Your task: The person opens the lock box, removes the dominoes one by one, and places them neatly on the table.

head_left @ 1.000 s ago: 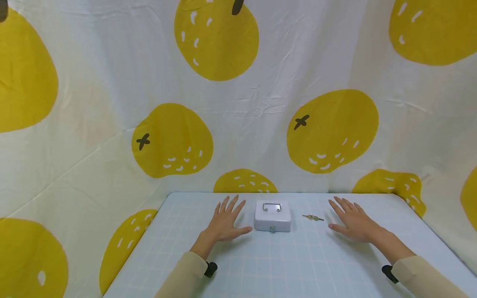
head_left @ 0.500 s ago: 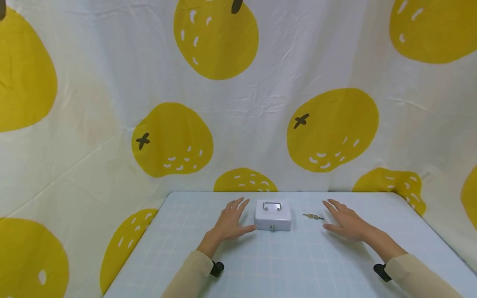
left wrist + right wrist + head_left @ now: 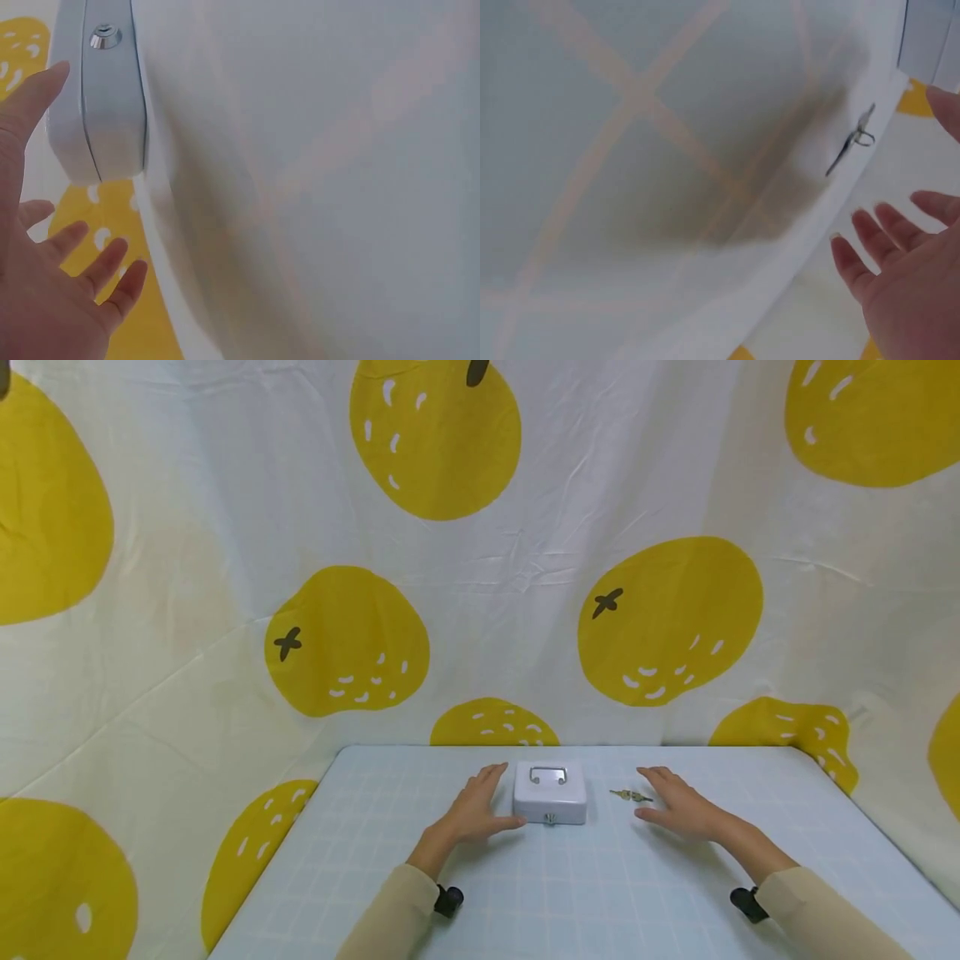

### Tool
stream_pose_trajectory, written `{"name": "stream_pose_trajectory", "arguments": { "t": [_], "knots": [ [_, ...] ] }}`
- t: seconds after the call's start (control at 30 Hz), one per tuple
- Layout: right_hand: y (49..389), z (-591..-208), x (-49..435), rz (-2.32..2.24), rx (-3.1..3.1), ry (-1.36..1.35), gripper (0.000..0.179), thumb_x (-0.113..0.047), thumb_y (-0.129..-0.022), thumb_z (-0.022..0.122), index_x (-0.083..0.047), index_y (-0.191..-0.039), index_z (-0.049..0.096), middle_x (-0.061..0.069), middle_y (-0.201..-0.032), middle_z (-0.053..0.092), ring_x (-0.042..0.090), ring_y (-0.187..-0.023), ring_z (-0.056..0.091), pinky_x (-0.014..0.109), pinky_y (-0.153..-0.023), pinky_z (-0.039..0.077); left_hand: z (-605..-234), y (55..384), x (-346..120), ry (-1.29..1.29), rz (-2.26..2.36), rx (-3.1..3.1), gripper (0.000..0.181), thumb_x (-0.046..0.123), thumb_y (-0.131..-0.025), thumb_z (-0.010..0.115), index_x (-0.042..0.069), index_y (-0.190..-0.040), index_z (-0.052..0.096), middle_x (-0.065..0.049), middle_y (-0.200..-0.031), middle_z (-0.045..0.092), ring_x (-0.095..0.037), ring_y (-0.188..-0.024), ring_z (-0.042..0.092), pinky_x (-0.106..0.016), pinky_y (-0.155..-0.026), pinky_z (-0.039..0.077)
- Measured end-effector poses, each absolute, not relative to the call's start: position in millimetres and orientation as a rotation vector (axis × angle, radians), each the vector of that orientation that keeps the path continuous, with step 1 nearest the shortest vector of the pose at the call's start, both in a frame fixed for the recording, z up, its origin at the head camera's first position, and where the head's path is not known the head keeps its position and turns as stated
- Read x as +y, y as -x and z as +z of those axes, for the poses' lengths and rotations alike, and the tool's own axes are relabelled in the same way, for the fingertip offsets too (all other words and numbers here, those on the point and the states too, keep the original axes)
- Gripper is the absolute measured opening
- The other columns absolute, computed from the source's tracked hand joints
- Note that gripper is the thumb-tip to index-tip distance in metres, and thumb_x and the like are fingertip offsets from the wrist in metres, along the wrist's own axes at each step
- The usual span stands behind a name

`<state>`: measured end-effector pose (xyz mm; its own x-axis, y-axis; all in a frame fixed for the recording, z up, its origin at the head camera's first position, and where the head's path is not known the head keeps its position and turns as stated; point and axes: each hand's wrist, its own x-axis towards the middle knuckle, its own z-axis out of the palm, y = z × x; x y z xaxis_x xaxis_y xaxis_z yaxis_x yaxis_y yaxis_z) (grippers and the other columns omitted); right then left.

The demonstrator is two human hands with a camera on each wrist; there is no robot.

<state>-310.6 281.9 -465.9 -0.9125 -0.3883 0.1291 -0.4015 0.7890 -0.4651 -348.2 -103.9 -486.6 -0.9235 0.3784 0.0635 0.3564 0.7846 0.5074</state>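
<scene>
A small white cash box (image 3: 550,793) with a metal handle (image 3: 548,774) on its lid stands shut near the far edge of the table. Its front lock (image 3: 106,36) shows clearly in the left wrist view. My left hand (image 3: 474,810) is just left of the box, fingers spread and holding nothing; whether the thumb touches the box I cannot tell. To the right of the box lie keys on a small ring (image 3: 855,140). Beside them my right hand (image 3: 684,806) hovers with relaxed fingers and nothing in it.
The table (image 3: 570,893) has a pale blue checked cover. Behind it and at the sides hangs a white cloth (image 3: 517,635) printed with big yellow fruit. Each wrist wears a black camera on a strap, below a beige sleeve (image 3: 393,910).
Both hands have moved inward, the left one rightward to the cash box and the right one leftward to the keys. The box and the keys have stayed in place.
</scene>
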Motion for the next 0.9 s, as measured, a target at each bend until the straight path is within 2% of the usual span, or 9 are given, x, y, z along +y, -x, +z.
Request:
{"name": "stream_pose_trajectory", "arguments": {
  "t": [0.23,0.4,0.63,0.9],
  "knots": [
    [317.6,-471.9,279.1,0.792,-2.958,-0.642,0.075,-0.031,-0.094,0.074,0.012,-0.146,0.04,0.035,-0.14,0.044,0.054,-0.13,0.043,0.069,-0.106,0.034,-487.0,348.0,-98.5,-0.553,0.953,2.835,0.106,0.055,-0.081,0.083,0.019,-0.163,0.025,-0.008,-0.166,0.028,-0.032,-0.151,0.03,-0.055,-0.118,0.03],
    [323.3,-473.0,276.1,0.805,-2.96,-0.619,0.071,-0.026,-0.093,0.075,0.015,-0.141,0.043,0.035,-0.134,0.049,0.052,-0.125,0.049,0.066,-0.104,0.038,-486.8,349.7,-95.3,-0.516,1.05,2.772,0.108,0.049,-0.081,0.086,0.016,-0.163,0.024,-0.011,-0.164,0.029,-0.031,-0.148,0.035,-0.053,-0.118,0.031],
    [331.9,-477.1,270.4,0.852,-2.964,-0.558,0.064,-0.019,-0.091,0.076,0.017,-0.135,0.048,0.031,-0.122,0.056,0.047,-0.113,0.056,0.063,-0.099,0.043,-486.4,349.9,-91.4,-0.491,1.196,2.691,0.107,0.04,-0.08,0.089,0.011,-0.161,0.025,-0.014,-0.161,0.034,-0.033,-0.134,0.048,-0.053,-0.113,0.038],
    [338.8,-480.1,268.0,0.896,-2.986,-0.487,0.055,-0.015,-0.091,0.075,0.016,-0.13,0.052,0.025,-0.113,0.059,0.042,-0.106,0.058,0.059,-0.096,0.045,-491.2,354.4,-85.8,-0.487,1.214,2.671,0.103,0.039,-0.079,0.089,0.014,-0.16,0.03,-0.009,-0.153,0.044,-0.026,-0.118,0.052,-0.047,-0.104,0.047]
  ]
}}
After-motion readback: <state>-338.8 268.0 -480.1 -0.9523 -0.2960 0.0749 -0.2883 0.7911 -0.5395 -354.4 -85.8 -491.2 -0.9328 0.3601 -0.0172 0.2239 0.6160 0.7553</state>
